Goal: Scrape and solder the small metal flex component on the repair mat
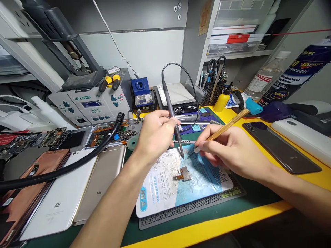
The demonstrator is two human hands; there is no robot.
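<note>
My left hand [156,132] is closed round a soldering iron [171,105], its tip pointing down at the blue-and-white work mat [157,203]. In my right hand [230,148] is a gold-handled craft knife [224,128], held like a pen. Its thin point comes close to the iron's tip; whether the two touch I cannot tell. A small camera module with a flex cable [184,174] lies on the mat just below both tips. Beneath the mat shows a grey perforated pad [165,220].
Phone back covers [59,199] lie to the left, crossed by a thick black hose [85,160]. Behind stand a rework station [93,105] and a blue soldering station [141,91]. At right are a dark phone [281,148], a yellow bottle [221,100] and a spray can [297,72].
</note>
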